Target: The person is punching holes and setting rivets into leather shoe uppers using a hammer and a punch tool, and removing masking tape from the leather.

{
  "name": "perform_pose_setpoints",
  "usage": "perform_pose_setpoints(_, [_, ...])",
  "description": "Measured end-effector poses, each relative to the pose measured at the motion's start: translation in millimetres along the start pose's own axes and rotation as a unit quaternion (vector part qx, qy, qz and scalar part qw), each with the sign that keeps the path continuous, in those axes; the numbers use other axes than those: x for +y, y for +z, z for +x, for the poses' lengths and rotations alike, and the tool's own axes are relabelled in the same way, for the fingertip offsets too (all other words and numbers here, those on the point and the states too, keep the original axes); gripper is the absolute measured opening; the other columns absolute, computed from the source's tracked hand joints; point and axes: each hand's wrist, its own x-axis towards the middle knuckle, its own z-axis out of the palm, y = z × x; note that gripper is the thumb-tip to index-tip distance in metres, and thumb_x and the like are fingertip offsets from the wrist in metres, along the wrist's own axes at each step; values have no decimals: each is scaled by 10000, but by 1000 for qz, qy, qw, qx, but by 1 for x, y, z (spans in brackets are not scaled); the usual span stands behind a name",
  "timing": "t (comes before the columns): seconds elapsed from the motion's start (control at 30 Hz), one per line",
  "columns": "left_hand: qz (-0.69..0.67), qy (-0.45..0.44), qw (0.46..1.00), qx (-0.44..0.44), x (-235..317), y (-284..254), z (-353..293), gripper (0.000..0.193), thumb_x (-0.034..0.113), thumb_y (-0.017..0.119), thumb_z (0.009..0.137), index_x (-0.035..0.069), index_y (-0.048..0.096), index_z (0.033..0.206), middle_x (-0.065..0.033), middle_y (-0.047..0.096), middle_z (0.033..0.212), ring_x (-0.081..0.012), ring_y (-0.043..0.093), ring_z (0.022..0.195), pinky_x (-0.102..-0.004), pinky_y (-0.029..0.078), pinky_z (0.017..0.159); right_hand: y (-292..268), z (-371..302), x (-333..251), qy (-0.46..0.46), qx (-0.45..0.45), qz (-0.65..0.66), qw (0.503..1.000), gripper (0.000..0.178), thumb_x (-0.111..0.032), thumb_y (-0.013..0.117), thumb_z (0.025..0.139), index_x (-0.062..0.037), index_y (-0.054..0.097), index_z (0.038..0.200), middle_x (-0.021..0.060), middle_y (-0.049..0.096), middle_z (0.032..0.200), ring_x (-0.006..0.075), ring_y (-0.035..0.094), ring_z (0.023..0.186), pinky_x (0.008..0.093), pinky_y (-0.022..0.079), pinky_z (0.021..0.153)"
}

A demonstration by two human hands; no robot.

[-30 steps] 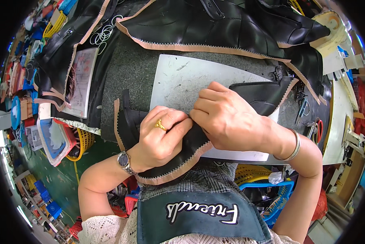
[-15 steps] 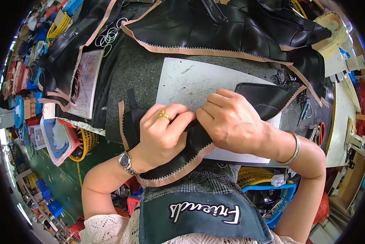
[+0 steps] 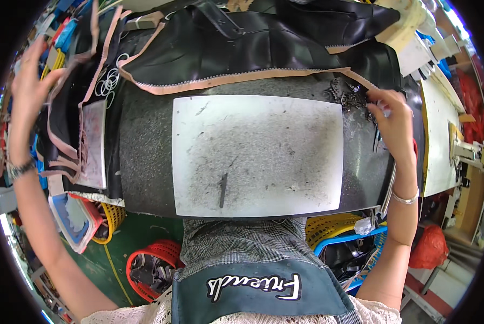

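Head view: the person's arms are reaching along both sides of a dark speckled work surface (image 3: 144, 167).
Left hand (image 3: 30, 89): its fingers are pointing up the picture, slightly blurred, with the thumb spreading well away; it is showing nothing in its grasp and is hovering at the stacked leather pieces (image 3: 69, 116), contact being impossible to tell.
Stacked leather pieces: they are lying at the far left, black with pale tan toothed edging, their long axis running up and down the picture with the upper ends leaning right.
Right hand (image 3: 397, 124): its fingers are curling toward the left, just beside a cluster of small dark bits (image 3: 345, 96); whether they are closing on anything, one cannot tell.
Large leather piece (image 3: 242, 54): it is stretching left to right across the upper surface, its tan toothed edge facing the person and bowing slightly.
White board (image 3: 258, 146): it is lying between the hands, its long axis running left to right.
Dark strip (image 3: 223, 190): it is resting on the board, pointing up the picture, its top tilting slightly right.
White rings (image 3: 108, 86): they are lying bunched between the two leather groups.
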Motion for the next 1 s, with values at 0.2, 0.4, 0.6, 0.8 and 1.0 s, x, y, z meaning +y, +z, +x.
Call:
perform_pose_setpoints(0.2, [-180, 226, 952, -100, 241, 22, 9, 638, -16, 626, 789, 110, 505, 1402, -145, 501, 1439, -282, 399, 1398, -447, 239, 1178, 45, -5, 4, -11, -34, 87, 996, 237, 21, 739, 746, -12, 704, 978, 108, 648, 981, 181, 593, 793, 298, 488, 704])
perform_pose_setpoints(0.4, [-558, 59, 826, -58, 208, 20, 28, 362, -194, 423, 788, -20, 693, 957, -132, 696, 1031, -162, 679, 871, -276, 541, 792, 43, -1, 22, 38, 31, 181, 982, 127, 69, 681, 784, 32, 695, 904, 84, 670, 859, 123, 596, 724, 250, 477, 658])
perform_pose_setpoints(0.6, [-53, 240, 959, -144, 237, 8, 27, 888, -167, 520, 729, 228, 354, 1507, -72, 363, 1556, -275, 271, 1470, -485, 167, 1186, 36, -6, 28, 62, 30, 189, 980, 208, 57, 675, 806, 17, 695, 1009, 61, 674, 813, 113, 622, 735, 223, 489, 702])
perform_pose_setpoints(0.8, [-401, 125, 906, 47, 204, 18, 30, 392, -146, 495, 775, 35, 714, 1045, -142, 719, 1022, -273, 692, 966, -349, 525, 881, 23, -4, 38, 109, 91, 364, 920, 158, -21, 648, 909, 40, 687, 1050, 59, 681, 909, 121, 669, 794, 251, 568, 779])
perform_pose_setpoints(1.0, [-332, 280, 890, -136, 249, -117, -33, 176, 122, 686, 828, 53, 726, 985, -63, 723, 955, -244, 683, 842, -345, 530, 759, -2, -15, 1, 142, 124, 518, 834, 159, 9, 647, 901, 70, 679, 1045, 110, 684, 907, 183, 706, 830, 282, 596, 785])
